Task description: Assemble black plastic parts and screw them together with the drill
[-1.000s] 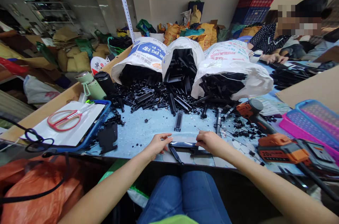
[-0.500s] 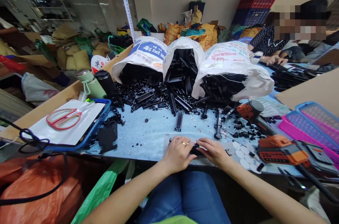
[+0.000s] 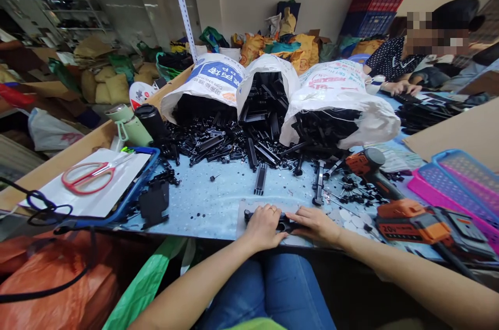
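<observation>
My left hand [image 3: 264,225] is closed over a long black plastic part [image 3: 284,224] that lies at the near edge of the pale blue table [image 3: 210,200]. A ring shows on one finger. My right hand [image 3: 316,224] presses down on the same part from the right, its fingers curled against it. The part rests on a grey pad [image 3: 240,214]. Most of the part is hidden under the two hands.
Three white sacks [image 3: 268,80] spill black plastic parts [image 3: 218,143] across the table's far side. An orange cordless drill [image 3: 405,210] lies right, by pink and blue trays [image 3: 460,179]. Red scissors [image 3: 88,176] on white paper lie left, beside two flasks [image 3: 136,122]. Another person [image 3: 413,60] works at far right.
My hands have come together from the part's two ends and now both press on it at the table's edge. The loose thin strip seen earlier is no longer visible.
</observation>
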Available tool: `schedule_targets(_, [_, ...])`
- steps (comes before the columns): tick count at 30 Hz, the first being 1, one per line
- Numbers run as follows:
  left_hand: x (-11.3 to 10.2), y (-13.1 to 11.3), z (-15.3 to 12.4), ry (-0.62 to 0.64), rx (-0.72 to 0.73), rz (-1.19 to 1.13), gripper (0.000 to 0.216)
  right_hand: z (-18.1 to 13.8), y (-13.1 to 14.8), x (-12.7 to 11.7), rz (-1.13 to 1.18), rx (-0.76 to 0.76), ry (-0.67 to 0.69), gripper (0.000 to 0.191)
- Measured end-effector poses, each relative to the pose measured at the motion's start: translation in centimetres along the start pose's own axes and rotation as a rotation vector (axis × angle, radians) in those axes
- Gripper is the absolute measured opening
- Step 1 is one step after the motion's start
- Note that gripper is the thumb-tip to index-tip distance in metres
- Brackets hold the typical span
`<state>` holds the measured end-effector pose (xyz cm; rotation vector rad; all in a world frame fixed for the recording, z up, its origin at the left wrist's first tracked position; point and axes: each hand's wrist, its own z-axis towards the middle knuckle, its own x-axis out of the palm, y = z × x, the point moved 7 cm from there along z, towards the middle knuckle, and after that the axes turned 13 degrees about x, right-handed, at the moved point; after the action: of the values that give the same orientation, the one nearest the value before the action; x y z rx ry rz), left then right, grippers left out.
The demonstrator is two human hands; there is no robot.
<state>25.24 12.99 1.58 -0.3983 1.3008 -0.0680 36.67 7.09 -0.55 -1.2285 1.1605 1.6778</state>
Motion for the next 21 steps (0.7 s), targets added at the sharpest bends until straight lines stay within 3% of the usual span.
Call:
schedule_targets(4, [-1.0, -0.8, -1.0, -0.099, 0.010, 0.004, 0.047, 0.0, 0.1, -1.3, -0.029, 0.031, -0.072, 0.048])
schedule_targets(6, [-1.9, -1.8, -2.6, -0.206, 0.043, 0.025, 0.036, 0.6, 1.4, -2.4, -0.032, 0.068, -0.155, 0.045])
schedule_targets(9, [-2.5, -1.5, -5.7, -0.288, -0.186, 0.119, 0.024, 3.0, 4.5, -3.6, 0.048, 0.108, -0.266, 0.042])
schedule_targets(12, [-1.8, -0.2, -7.7, -0.179, -0.523, 0.156, 0.026, 6.4, 8.0, -2.3, 0.142, 0.070, -0.153, 0.045])
schedule_targets(15, [-1.0, 0.6, -7.8, -0.051, -0.689, 0.090, 0.028, 8.3, 9.3, -0.6, 0.241, 0.099, -0.044, 0.043])
schedule_targets(18, [-1.0, 1.4, -7.8, 0.006, -0.763, 0.058, 0.034, 8.4, 9.1, 0.0, 0.317, 0.148, -0.039, 0.041])
schedule_targets(21, [-1.2, 1.8, -8.0, 0.020, -0.717, 0.049, 0.033, 7.9, 8.9, -0.1, 0.344, 0.196, -0.055, 0.042])
